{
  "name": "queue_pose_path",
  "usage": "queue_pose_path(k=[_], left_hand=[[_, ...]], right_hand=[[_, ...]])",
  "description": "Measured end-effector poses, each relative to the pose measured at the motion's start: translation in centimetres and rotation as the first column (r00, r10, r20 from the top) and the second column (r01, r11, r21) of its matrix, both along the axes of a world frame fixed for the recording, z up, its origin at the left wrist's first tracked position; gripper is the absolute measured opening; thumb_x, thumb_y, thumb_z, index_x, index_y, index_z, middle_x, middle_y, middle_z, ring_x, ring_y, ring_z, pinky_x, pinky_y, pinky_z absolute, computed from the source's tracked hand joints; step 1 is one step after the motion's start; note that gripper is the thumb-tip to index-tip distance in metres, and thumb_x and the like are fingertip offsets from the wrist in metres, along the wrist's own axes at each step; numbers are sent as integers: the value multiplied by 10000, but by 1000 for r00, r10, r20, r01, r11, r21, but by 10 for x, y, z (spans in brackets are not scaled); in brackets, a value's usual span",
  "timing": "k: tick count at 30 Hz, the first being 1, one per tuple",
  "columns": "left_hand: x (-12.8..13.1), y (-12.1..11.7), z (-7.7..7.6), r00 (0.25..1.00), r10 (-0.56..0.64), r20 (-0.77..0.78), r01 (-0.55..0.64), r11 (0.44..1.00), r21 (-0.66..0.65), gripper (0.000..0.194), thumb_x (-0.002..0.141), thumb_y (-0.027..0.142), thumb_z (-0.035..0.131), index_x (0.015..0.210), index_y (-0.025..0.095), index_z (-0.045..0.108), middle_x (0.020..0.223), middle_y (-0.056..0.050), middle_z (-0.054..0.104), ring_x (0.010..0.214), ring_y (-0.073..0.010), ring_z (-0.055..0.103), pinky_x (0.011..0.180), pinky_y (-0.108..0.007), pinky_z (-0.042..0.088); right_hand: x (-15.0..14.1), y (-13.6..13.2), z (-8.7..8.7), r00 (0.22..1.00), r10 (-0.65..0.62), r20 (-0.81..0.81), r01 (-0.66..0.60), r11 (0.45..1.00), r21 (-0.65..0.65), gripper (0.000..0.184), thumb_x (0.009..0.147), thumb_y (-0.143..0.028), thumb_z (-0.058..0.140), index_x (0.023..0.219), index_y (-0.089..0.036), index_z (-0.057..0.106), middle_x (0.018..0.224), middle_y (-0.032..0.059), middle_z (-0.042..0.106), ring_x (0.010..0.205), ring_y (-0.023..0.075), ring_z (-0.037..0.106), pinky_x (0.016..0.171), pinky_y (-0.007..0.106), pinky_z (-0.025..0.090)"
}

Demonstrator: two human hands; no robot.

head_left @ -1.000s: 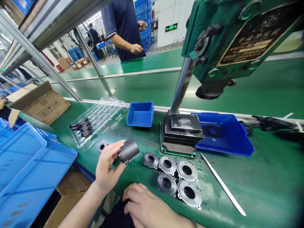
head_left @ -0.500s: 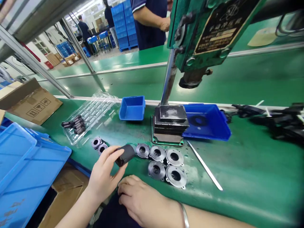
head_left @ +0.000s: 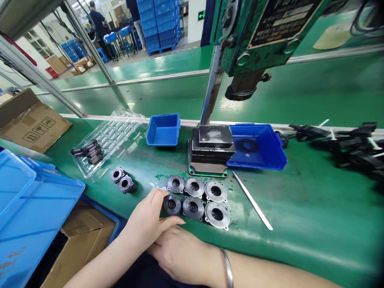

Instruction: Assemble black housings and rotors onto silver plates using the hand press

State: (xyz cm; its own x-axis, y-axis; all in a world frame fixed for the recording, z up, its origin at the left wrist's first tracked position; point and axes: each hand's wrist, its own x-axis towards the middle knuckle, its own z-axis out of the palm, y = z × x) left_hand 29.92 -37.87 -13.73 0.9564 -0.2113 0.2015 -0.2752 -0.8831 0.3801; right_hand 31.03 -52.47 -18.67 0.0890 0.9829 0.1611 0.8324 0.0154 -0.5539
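At the near left end of a block of flanged round housings, my left hand (head_left: 151, 218) has its fingers and thumb around a black cylindrical housing (head_left: 172, 205), which stands upright on the green bench. Its metal flange faces up, with a round hole in the middle. Beside it stand several similar housings (head_left: 193, 208) in two rows. My right hand (head_left: 183, 254), a silver bangle on its wrist, rests curled at the bench edge, partly behind the left hand. Its fingertips are hidden, so what it holds, if anything, cannot be seen. Two more housings (head_left: 125, 183) stand farther left.
A green press (head_left: 258, 40) overhangs a stacked metal base (head_left: 216, 138). Behind are a small blue bin (head_left: 163, 131) and a larger blue tray (head_left: 267, 150). A clear blister tray (head_left: 111, 132) holds dark parts. A white strip (head_left: 252, 200) lies right; blue crates (head_left: 33, 212) stand left.
My left hand has moved right and down, setting the black housing upright at the end of the near row. My right hand has barely moved. The view has shifted slightly.
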Motion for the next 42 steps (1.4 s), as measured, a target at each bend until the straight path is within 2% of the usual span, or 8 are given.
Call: queue_pose_path(k=[8, 14, 18, 24, 28, 33, 37, 42], left_hand=[[-2, -5, -6, 999, 37, -10, -37, 996, -75, 735, 770, 652, 751, 1263, 188, 465, 1008, -63, 654, 829, -215, 706, 716, -324, 641], [-9, 52, 26, 935, 265, 234, -286, 956, 62, 468, 870, 428, 780, 1185, 185, 533, 1119, -92, 602, 992, -229, 654, 840, -349, 596], [-16, 82, 19, 929, 321, 186, -360, 900, 244, 312, 848, 296, 806, 1040, 170, 595, 1101, -99, 570, 976, -255, 636, 838, -396, 584], [-25, 82, 13, 978, 193, 77, -206, 948, 242, 188, 928, 99, 640, 1097, 181, 643, 1271, -135, 531, 1095, -251, 606, 907, -395, 581], [-20, 78, 19, 992, 121, -30, -113, 975, 193, 393, 877, 369, 774, 1178, 172, 615, 1304, -164, 540, 1185, -299, 596, 967, -450, 590], [-13, 68, 5, 971, 82, 224, -135, 963, 232, 115, 951, 245, 680, 1026, 164, 648, 1206, -153, 670, 1078, -264, 689, 898, -413, 632], [-21, 69, 3, 876, -141, 462, 16, 964, 265, 295, 912, 62, 644, 1164, 212, 678, 1187, -77, 758, 1136, -234, 720, 989, -382, 625], [-32, 72, 6, 743, -339, 577, 123, 917, 380, 300, 870, 55, 660, 1060, 279, 723, 929, 36, 816, 800, -154, 783, 809, -271, 682]], right_hand=[[-7, -4, -5, 994, -39, -101, 36, 999, -26, 212, 988, -203, 526, 1139, -168, 670, 1171, 97, 707, 1062, 252, 661, 946, 388, 546], [-5, -5, -11, 989, -24, -144, 40, 993, 109, 142, 1007, -247, 538, 1018, -192, 668, 1112, 42, 683, 1304, 234, 514, 1143, 360, 429], [-5, -4, -17, 990, -11, -139, 30, 989, 141, 96, 990, -229, 565, 1003, -193, 654, 1095, 27, 679, 1314, 219, 502, 1146, 341, 417], [-7, -3, -18, 991, -20, -133, 38, 990, 137, 121, 1012, -233, 540, 1034, -200, 655, 1106, 25, 682, 1322, 211, 503, 1136, 335, 423], [-6, -4, -15, 991, -18, -136, 33, 994, 106, 142, 1026, -239, 522, 1023, -202, 659, 1106, 28, 685, 1322, 211, 503, 1151, 345, 410], [-4, -3, -16, 994, -21, -108, 33, 993, 113, 155, 1028, -264, 533, 1000, -193, 668, 1091, 35, 695, 1306, 210, 515, 1136, 333, 427], [-3, -1, -18, 996, -7, -94, 20, 991, 135, 175, 1034, -282, 530, 1008, -192, 678, 1077, 37, 703, 1294, 203, 524, 1118, 326, 441], [-3, 1, -19, 991, -2, -132, 17, 994, 109, 178, 1036, -302, 542, 995, -197, 680, 1109, 27, 705, 1321, 194, 507, 1116, 315, 434]])
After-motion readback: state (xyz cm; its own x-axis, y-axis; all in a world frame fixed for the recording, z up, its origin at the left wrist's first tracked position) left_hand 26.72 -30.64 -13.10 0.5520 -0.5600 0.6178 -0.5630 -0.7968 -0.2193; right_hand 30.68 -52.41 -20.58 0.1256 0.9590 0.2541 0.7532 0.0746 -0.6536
